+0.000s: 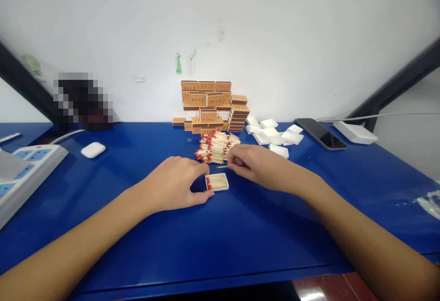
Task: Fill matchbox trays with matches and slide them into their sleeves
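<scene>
The right hand (252,161) is found closed on one match (221,167), which is pinched at its plain end between thumb and finger. The match is held with its long axis running left to right, red head to the left, pointed away from the fingers. The tray (220,189) is located on the near side of the match and slightly to its left, on the bench (240,241); no contact between the two is seen. Whether the match is raised off the bench cannot be determined. The tray's long axis is likewise set roughly left to right, and the contents (217,182) are laid along it, heads at the left end. That left end is gripped by the left hand (180,182), forefinger at the far corner and thumb at the near one. Of the two hands, the left is nearer to the tray; the right is positioned beyond its far right corner. The pile (213,149) is situated just beyond the held match.
</scene>
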Demonstrator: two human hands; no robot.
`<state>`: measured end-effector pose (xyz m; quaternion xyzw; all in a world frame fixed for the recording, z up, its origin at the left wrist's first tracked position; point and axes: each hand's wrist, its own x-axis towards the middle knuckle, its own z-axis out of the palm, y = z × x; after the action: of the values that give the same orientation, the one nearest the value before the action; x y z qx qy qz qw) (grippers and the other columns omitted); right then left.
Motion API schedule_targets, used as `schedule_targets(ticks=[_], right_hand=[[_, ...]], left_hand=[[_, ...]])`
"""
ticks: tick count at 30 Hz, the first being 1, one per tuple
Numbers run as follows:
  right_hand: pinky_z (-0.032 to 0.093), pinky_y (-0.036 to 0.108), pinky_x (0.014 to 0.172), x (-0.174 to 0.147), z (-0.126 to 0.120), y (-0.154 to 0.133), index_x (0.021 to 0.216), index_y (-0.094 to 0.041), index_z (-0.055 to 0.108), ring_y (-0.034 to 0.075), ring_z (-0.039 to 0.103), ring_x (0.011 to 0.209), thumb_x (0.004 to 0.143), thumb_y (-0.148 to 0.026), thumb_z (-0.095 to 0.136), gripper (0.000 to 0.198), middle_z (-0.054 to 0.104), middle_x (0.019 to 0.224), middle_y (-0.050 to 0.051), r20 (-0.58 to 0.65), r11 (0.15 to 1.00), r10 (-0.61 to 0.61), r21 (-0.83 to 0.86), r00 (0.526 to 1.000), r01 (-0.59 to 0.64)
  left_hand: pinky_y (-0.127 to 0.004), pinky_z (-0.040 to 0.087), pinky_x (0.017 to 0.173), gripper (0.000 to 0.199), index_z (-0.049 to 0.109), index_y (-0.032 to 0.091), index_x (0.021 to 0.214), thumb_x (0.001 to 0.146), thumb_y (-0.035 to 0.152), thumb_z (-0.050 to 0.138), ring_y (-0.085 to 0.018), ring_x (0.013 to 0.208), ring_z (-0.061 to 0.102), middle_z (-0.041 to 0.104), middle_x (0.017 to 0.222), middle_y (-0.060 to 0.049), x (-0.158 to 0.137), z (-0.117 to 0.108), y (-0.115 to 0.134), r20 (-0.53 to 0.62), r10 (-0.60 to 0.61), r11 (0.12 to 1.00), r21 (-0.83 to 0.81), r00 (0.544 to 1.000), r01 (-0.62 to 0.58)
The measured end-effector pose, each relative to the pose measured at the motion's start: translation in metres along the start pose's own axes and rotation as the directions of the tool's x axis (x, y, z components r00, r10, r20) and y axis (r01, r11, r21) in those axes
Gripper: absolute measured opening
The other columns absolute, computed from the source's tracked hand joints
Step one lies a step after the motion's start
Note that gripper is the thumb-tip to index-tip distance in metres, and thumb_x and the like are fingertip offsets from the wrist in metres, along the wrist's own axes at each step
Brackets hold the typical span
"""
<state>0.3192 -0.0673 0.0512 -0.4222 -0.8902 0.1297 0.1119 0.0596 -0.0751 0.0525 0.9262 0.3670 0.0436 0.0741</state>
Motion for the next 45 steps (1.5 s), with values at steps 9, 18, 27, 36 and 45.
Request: schedule_targets(ticks=[9, 18, 27, 36, 45], right_hand=[[0.036, 0.029, 0.068, -0.006, 0.003, -0.030, 0.092, -0.019, 0.060, 0.016, 0.059, 0.076, 0.100, -0.018, 0.056, 0.008, 0.068, 0.093, 0.004, 0.039, 0.997, -0.067, -0.036, 0.997, 0.069], [0.039, 0.029, 0.067, 0.011, 0.019, -0.002, 0.099, -0.019, 0.062, 0.017, 0.056, 0.077, 0.098, -0.020, 0.060, 0.002, 0.065, 0.093, 0.004, -0.311, 1.000, -0.008, -0.026, 0.950, 0.000], [0.041, 0.030, 0.073, 0.019, 0.035, -0.001, 0.099, -0.018, 0.059, 0.019, 0.058, 0.084, 0.098, -0.023, 0.064, 0.008, 0.065, 0.098, 0.006, -0.235, 0.999, 0.027, -0.026, 0.972, -0.034], [0.038, 0.029, 0.071, 0.018, 0.030, -0.003, 0.094, -0.018, 0.060, 0.017, 0.055, 0.079, 0.099, -0.024, 0.064, 0.009, 0.063, 0.092, 0.004, -0.179, 0.998, 0.065, 0.001, 0.982, -0.065], [0.037, 0.028, 0.071, 0.017, 0.024, 0.000, 0.089, -0.018, 0.059, 0.016, 0.053, 0.079, 0.101, -0.023, 0.062, 0.014, 0.061, 0.089, 0.004, -0.124, 0.999, 0.026, -0.022, 0.992, -0.029]], left_hand=[[-0.030, 0.035, 0.060, 0.026, 0.068, 0.021, 0.092, 0.092, 0.047, 0.066, -0.020, 0.068, 0.064, 0.071, 0.079, 0.000, 0.001, 0.001, 0.001, -0.014, -0.001, 1.000, -0.004, 1.000, 0.001], [-0.030, 0.035, 0.060, 0.026, 0.070, 0.022, 0.098, 0.092, 0.047, 0.065, -0.019, 0.067, 0.064, 0.072, 0.080, 0.001, 0.000, 0.001, 0.005, 0.011, -0.002, 1.000, -0.021, 1.000, 0.002], [-0.032, 0.037, 0.061, 0.026, 0.069, 0.022, 0.098, 0.093, 0.047, 0.064, -0.020, 0.070, 0.066, 0.073, 0.084, 0.000, -0.001, 0.000, 0.007, 0.027, 0.013, 1.000, -0.024, 1.000, -0.012], [-0.032, 0.038, 0.062, 0.027, 0.071, 0.021, 0.097, 0.093, 0.047, 0.065, -0.021, 0.069, 0.066, 0.074, 0.081, -0.001, -0.001, 0.001, 0.005, -0.008, 0.017, 1.000, -0.001, 1.000, -0.017], [-0.032, 0.038, 0.061, 0.026, 0.070, 0.021, 0.095, 0.093, 0.047, 0.065, -0.021, 0.069, 0.067, 0.073, 0.080, -0.001, 0.000, 0.000, 0.006, -0.003, 0.017, 1.000, 0.000, 1.000, -0.017]])
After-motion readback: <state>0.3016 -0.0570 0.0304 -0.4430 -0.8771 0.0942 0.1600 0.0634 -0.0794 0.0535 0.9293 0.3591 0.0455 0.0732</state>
